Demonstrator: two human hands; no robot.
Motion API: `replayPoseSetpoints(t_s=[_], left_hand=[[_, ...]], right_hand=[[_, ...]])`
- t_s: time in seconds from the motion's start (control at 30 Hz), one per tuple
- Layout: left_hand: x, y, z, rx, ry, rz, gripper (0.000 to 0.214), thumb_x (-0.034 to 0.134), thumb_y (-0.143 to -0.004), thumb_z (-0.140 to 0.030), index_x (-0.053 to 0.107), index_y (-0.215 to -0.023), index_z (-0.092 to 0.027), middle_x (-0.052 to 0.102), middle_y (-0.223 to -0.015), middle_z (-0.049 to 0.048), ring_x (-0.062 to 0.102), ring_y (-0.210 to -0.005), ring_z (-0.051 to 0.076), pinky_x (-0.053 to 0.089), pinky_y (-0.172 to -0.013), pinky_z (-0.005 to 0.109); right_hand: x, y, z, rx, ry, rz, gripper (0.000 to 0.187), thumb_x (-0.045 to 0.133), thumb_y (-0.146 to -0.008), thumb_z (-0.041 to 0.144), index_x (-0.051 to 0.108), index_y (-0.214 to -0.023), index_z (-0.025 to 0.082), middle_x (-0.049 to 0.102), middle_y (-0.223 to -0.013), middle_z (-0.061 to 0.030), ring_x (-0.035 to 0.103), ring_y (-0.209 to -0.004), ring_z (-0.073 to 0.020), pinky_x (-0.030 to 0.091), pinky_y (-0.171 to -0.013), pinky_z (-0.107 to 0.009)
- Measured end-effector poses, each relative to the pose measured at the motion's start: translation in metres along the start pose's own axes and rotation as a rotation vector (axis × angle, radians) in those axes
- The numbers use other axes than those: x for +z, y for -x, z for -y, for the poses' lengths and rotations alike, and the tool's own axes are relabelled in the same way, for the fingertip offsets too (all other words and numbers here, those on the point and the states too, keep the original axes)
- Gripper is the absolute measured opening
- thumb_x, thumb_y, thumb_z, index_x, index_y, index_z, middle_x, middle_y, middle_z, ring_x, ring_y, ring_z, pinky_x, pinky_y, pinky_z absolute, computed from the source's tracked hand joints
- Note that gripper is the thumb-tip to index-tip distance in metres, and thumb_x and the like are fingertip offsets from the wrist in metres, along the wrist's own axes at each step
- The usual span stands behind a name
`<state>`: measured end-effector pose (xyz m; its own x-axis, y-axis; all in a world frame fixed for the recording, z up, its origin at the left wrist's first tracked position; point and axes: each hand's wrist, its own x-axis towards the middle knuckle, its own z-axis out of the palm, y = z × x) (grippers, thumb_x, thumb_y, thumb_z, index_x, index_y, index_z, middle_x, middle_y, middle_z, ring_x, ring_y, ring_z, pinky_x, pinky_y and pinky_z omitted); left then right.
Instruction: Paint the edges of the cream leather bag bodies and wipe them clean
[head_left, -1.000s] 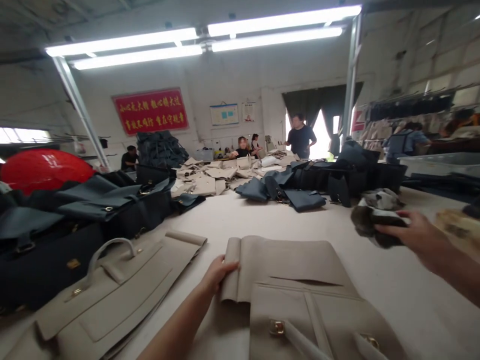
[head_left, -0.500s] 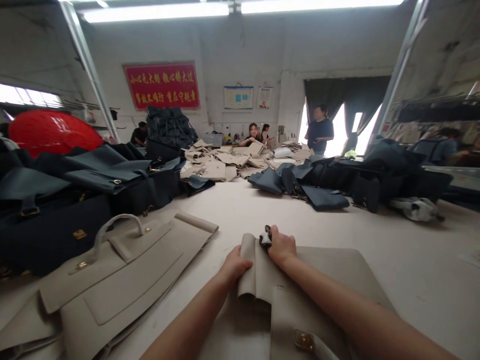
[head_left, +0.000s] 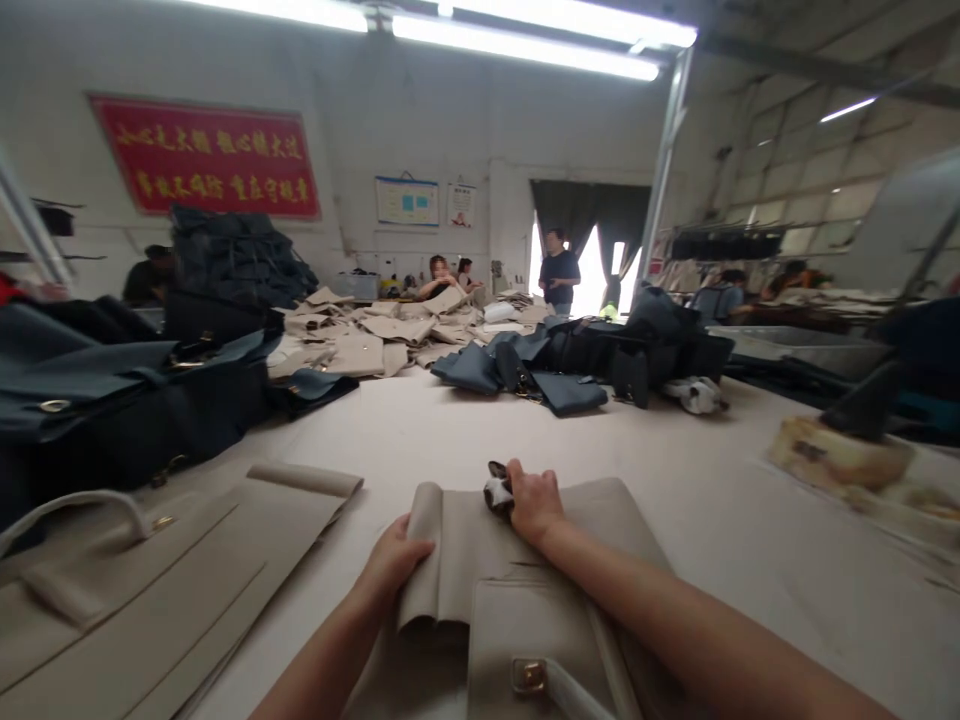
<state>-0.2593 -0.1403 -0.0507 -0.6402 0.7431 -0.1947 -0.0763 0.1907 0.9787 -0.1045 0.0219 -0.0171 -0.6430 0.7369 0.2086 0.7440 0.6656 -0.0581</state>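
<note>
A beige leather bag [head_left: 525, 530] lies flat on the pale worktable [head_left: 442, 430] in front of me, with its top edge folded over and a gold clasp [head_left: 530, 676] near the bottom of the view. My left hand [head_left: 394, 565] grips that folded edge. My right hand [head_left: 534, 502] rests on the bag and pinches a small dark-and-white cloth [head_left: 498, 488]. A second beige leather bag [head_left: 172, 570] lies to the left, close to my left hand.
Navy leather bags [head_left: 127, 410] are heaped along the left, and more [head_left: 570, 370] lie ahead. Beige cut panels [head_left: 360, 340] are piled farther off. Several co-workers are beyond them. A soiled pale cloth [head_left: 840, 455] lies on the right of the table.
My right hand has come in from the right over the bag, with the cloth now bunched small in it. My left hand stays on the fold. The view has turned right.
</note>
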Motion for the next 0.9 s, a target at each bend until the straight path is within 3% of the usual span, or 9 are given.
replayPoseSetpoints(t_s=[0.1,0.23,0.37,0.5,0.57,0.67,0.9], left_hand=[[0.000,0.000,-0.004,-0.025,-0.026,0.006,0.043,0.064,-0.053,-0.016,0.059,-0.096,-0.012,0.068,-0.075,0.0045,0.061,-0.063,0.020,0.046,-0.058,0.027],[0.001,0.001,-0.004,-0.052,-0.005,0.000,0.043,0.064,-0.053,-0.015,0.059,-0.096,-0.012,0.068,-0.071,0.0033,0.060,-0.057,0.019,0.045,-0.055,0.027],[0.001,0.001,-0.004,-0.040,0.001,-0.016,0.039,0.064,-0.052,-0.014,0.061,-0.091,-0.011,0.067,-0.067,0.0033,0.060,-0.056,0.019,0.045,-0.054,0.027],[0.000,0.000,-0.003,-0.036,-0.009,-0.004,0.038,0.064,-0.053,-0.015,0.061,-0.090,-0.011,0.067,-0.068,0.0036,0.060,-0.058,0.020,0.046,-0.055,0.027],[0.001,0.001,-0.003,-0.026,-0.018,-0.012,0.038,0.064,-0.053,-0.015,0.061,-0.091,-0.011,0.067,-0.069,0.0038,0.060,-0.059,0.019,0.046,-0.056,0.027],[0.003,0.006,-0.004,-0.009,-0.017,-0.019,0.037,0.062,-0.053,-0.015,0.061,-0.089,-0.011,0.066,-0.070,0.0041,0.060,-0.062,0.019,0.045,-0.058,0.027],[0.005,0.006,-0.001,0.008,0.055,-0.012,0.036,0.058,-0.053,-0.011,0.062,-0.089,-0.011,0.065,-0.068,0.0026,0.058,-0.063,0.018,0.044,-0.059,0.026]], right_hand=[[0.003,0.009,-0.030,0.045,0.032,0.016,0.045,0.052,-0.076,0.001,0.047,-0.117,0.019,0.070,-0.088,-0.0052,0.063,-0.087,-0.0233,0.023,-0.078,-0.033],[-0.003,0.024,-0.108,0.190,0.087,-0.002,0.045,0.047,-0.077,-0.001,0.047,-0.118,0.018,0.070,-0.091,-0.0092,0.063,-0.091,-0.0252,0.023,-0.079,-0.035],[-0.016,0.028,-0.183,0.410,0.111,-0.007,0.035,0.045,-0.079,0.001,0.049,-0.109,0.018,0.069,-0.081,-0.0091,0.065,-0.084,-0.0262,0.025,-0.076,-0.037],[-0.034,0.021,-0.217,0.643,0.067,-0.072,0.025,0.049,-0.082,0.016,0.044,-0.107,0.018,0.068,-0.080,-0.0102,0.065,-0.081,-0.0291,0.030,-0.072,-0.037],[-0.041,0.014,-0.209,0.660,0.024,-0.121,0.029,0.051,-0.083,0.025,0.041,-0.109,0.019,0.067,-0.086,-0.0101,0.064,-0.085,-0.0287,0.032,-0.070,-0.035],[-0.043,0.001,-0.167,0.555,-0.048,-0.144,0.032,0.053,-0.083,0.032,0.039,-0.109,0.020,0.067,-0.092,-0.0094,0.063,-0.090,-0.0275,0.032,-0.071,-0.034],[-0.019,-0.018,0.001,0.110,-0.204,-0.041,0.029,0.055,-0.083,0.027,0.042,-0.107,0.020,0.069,-0.089,-0.0073,0.064,-0.085,-0.0244,0.028,-0.069,-0.032]])
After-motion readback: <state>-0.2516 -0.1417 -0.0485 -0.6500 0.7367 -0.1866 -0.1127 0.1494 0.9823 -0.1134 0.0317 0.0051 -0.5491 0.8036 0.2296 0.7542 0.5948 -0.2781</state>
